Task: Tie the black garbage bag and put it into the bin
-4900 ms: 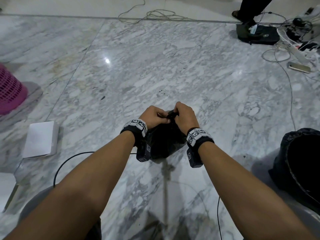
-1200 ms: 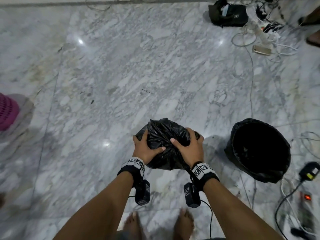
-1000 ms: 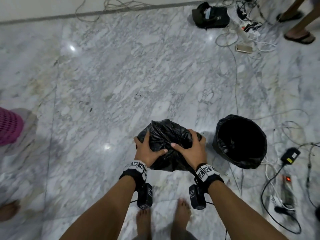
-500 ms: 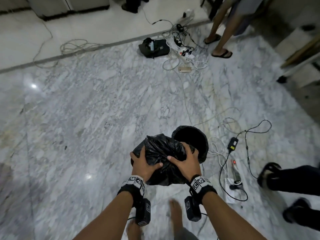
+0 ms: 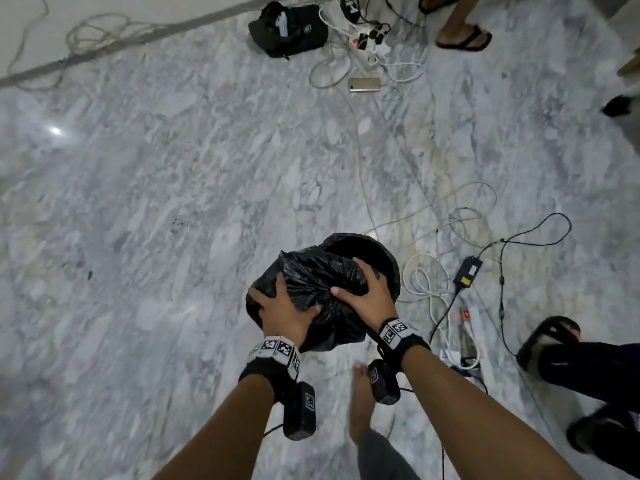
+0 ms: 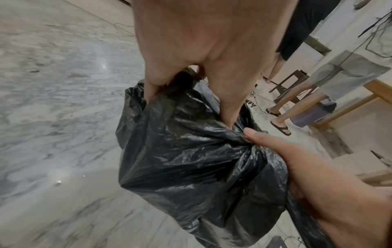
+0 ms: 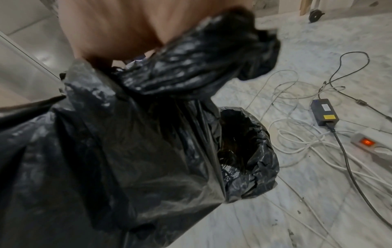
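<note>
Grey marble floor (image 5: 173, 202) carries the black-lined bin (image 5: 384, 252), cables (image 5: 426, 282), power strip (image 5: 467, 327), phone (image 5: 364, 84)

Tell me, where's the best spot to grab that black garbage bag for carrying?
Probably the twisted neck at the top, taken from above: the black garbage bag gathers into a narrow bunch there, easy to close fingers round. Right now the left hand and right hand grip its bulging, slippery sides instead, above the lined bin.
</note>
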